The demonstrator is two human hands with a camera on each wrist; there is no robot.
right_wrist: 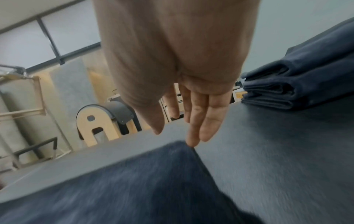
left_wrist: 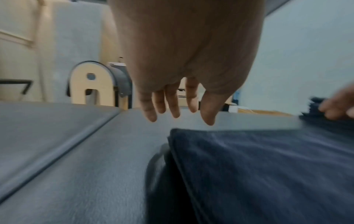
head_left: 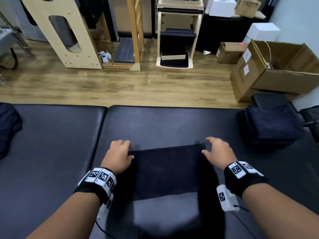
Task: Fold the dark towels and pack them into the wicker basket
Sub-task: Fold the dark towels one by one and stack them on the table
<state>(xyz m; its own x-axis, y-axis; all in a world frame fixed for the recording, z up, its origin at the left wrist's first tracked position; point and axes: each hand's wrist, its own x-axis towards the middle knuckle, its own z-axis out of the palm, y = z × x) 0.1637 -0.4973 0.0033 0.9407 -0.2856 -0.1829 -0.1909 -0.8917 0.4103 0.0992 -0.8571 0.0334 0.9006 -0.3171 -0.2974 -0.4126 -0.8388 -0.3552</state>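
Although a dark heap (head_left: 7,125) at the far left of the padded table (head_left: 57,135) is cut off by the frame edge, its shape suggests unfolded cloth — no more can be told. The left hand (head_left: 120,156) sits at the far-left corner of the folded dark towel (head_left: 165,171); from the left wrist its fingers (left_wrist: 172,104) hang straight above the table, the grip released. The towel lies flat between both hands, its long axis running left to right, its near edge lost in shadow and blur. The right hand (head_left: 218,152) hovers at the far-right corner, its grip released too, one fingertip (right_wrist: 191,141) just meeting the corner. Farther right rests a stack of folded towels (head_left: 271,126) — beyond it, cardboard boxes (head_left: 276,71) carry white labels too small to read.
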